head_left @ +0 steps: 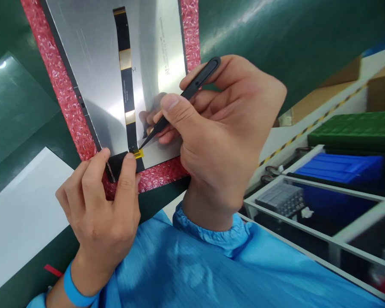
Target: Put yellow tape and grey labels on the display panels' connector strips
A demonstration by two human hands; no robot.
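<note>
A silvery display panel (99,98) lies face down on pink bubble wrap (59,77). Along it runs a black flex cable (128,92) with gold patches, ending at a small yellow tape piece (139,153) by the lower edge. My left hand (102,201) grips the panel's lower left corner, its index fingertip beside the tape and the cable end. Between the thumb and fingers of my right hand (224,115) is a pair of black tweezers (188,92). The tweezers' points reach the yellow tape; whether they pinch it I cannot tell.
A green mat (244,34) covers the table. To the left lie a white sheet (28,214) and a clear plastic sheet (16,107). On the right are cardboard boxes (324,98), a blue bin (343,167), a green crate (356,128) and a white frame (308,222).
</note>
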